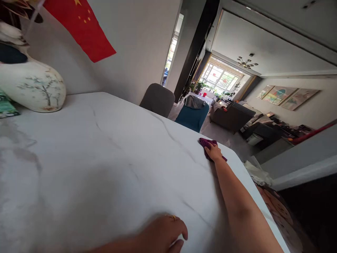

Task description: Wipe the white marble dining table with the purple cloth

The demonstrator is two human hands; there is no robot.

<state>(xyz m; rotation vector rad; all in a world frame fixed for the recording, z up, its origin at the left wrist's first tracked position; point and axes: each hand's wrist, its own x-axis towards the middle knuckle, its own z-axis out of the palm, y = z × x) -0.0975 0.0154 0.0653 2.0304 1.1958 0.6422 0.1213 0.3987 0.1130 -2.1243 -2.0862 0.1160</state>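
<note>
Below, white marble tabletop (105, 168), right hand (213, 153) pressing purple cloth (206, 146), left hand (163, 235) curled, living room (229, 116) beyond

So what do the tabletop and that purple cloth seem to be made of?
The tabletop looks like polished white marble or a stone-look slab: grey veins, soft sheen, though imitation can't be ruled out. The cloth under the right hand seems soft, matte fabric, since it crumples; its fibre can't be told.
</note>
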